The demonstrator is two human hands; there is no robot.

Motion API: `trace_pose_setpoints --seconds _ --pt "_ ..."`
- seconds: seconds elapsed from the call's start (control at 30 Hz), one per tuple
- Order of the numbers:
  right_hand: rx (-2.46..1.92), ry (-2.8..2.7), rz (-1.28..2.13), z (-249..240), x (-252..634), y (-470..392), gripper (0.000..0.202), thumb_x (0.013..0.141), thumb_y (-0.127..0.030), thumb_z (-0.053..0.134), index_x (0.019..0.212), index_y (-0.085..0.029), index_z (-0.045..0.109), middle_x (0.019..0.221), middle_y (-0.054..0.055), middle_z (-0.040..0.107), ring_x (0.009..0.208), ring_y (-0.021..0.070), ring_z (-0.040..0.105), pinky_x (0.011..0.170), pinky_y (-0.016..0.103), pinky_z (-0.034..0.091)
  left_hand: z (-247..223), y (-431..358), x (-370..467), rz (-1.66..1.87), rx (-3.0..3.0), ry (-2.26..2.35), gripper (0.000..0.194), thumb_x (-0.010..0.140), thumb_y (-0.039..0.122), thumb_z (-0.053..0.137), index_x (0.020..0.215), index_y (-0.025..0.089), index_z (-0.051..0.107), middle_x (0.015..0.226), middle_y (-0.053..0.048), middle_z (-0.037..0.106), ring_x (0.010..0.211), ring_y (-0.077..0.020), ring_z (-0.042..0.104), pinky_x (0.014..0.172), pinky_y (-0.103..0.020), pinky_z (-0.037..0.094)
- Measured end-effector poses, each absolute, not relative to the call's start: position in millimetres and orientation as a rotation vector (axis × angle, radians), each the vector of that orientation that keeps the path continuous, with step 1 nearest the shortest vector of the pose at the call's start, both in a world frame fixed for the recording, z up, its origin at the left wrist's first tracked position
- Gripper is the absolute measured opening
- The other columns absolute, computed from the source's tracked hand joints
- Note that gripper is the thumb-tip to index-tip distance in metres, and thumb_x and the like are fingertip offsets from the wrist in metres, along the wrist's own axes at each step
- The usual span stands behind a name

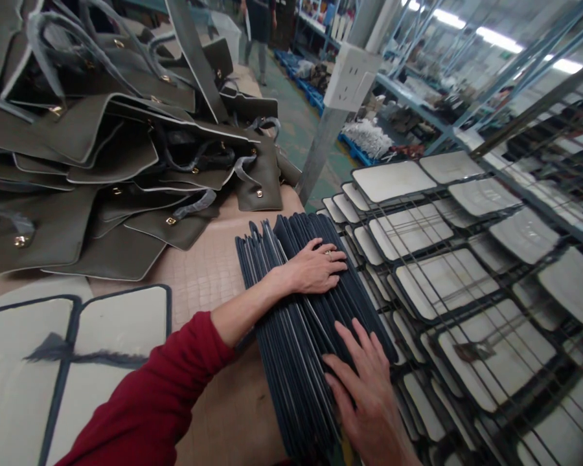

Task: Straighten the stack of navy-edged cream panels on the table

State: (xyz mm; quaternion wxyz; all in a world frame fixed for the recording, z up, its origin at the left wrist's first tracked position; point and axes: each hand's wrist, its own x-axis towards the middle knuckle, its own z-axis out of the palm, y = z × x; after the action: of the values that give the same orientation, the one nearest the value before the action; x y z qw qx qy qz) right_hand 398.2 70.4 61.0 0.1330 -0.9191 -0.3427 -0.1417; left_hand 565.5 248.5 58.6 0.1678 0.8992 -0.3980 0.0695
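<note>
- Left grip (315, 268), head view: palm down, fingers a little parted, laid across the upper edges of a tightly packed row of dark panels (296, 349); a ring shows on one finger.
- Right grip (366, 388): nearer the viewer, fingers spread and bent, tips touching the same row; whether it pinches any single panel, I cannot tell.
- Those panels stand on edge side by side, at the right side of the tan counter (208, 272), a few at the far left end fanned slightly apart.
- Red sleeve (175, 375) on the left arm, reaching over the counter, forearm bare below it.
- Pale panels with dark borders (124, 320) lie flat at the left, a dark streaky object, too blurred to name, across them.
- Olive bags (126, 162) with wrapped handles and gold-coloured fittings are heaped behind.
- Pale pieces with dark edges (505, 330) fill the wire rack (529, 112) just right of the row.
- Metal post bearing a socket box (350, 76), beyond the row.
- Farther back, a person (261, 26) stands in the aisle.
</note>
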Motion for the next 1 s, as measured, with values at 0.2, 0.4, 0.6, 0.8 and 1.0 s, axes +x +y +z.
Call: trace_pose_setpoints --seconds 0.2,0.4,0.6,0.8,1.0 --pt "-2.641 -0.969 -0.328 64.5 398.1 69.2 0.027 0.088 -0.008 0.047 0.11 -0.019 0.055 0.145 0.013 0.039 0.139 0.0361 0.023 0.101 0.065 0.03 59.9 248.1 566.2 0.173 2.567 -1.137 0.034 0.09 0.028 0.041 0.118 0.024 0.06 0.137 -0.003 0.054 0.13 -0.025 0.041 0.111 -0.05 0.019" --pt "-2.632 -0.992 -0.347 64.6 397.6 68.8 0.021 0.089 -0.015 0.051 0.11 -0.019 0.055 0.143 0.014 0.041 0.138 0.0362 0.024 0.099 0.066 0.032 62.6 248.6 564.6 0.175 2.573 -1.136 0.033 0.09 0.028 0.041 0.118 0.025 0.06 0.137 -0.002 0.054 0.13 -0.0242 0.041 0.111 -0.049 0.02" --pt "-2.624 -0.986 -0.371 59.6 397.1 67.7 0.024 0.088 -0.008 0.046 0.108 -0.017 0.056 0.141 0.015 0.043 0.138 0.0364 0.026 0.1 0.067 0.033 62.8 248.3 564.4 0.173 2.569 -1.128 0.033 0.09 0.028 0.043 0.117 0.024 0.061 0.137 -0.003 0.054 0.13 -0.0256 0.042 0.111 -0.051 0.022" --pt "-2.598 -0.963 -0.39 58.4 394.9 67.2 0.035 0.085 0.002 0.041 0.11 -0.017 0.055 0.147 0.016 0.033 0.137 0.0357 0.028 0.1 0.067 0.033 63.7 248.5 564.1 0.16 2.573 -1.132 0.032 0.09 0.027 0.042 0.116 0.025 0.061 0.137 -0.002 0.054 0.13 -0.0255 0.042 0.111 -0.051 0.021" --pt "-2.607 -0.97 -0.349 59.1 390.9 72.6 0.033 0.082 0.004 0.041 0.106 -0.015 0.055 0.145 0.018 0.035 0.139 0.0392 0.022 0.1 0.068 0.032 63.1 248.2 564.0 0.184 2.575 -1.13 0.032 0.09 0.027 0.042 0.116 0.024 0.061 0.137 -0.002 0.054 0.13 -0.0259 0.042 0.111 -0.051 0.022"
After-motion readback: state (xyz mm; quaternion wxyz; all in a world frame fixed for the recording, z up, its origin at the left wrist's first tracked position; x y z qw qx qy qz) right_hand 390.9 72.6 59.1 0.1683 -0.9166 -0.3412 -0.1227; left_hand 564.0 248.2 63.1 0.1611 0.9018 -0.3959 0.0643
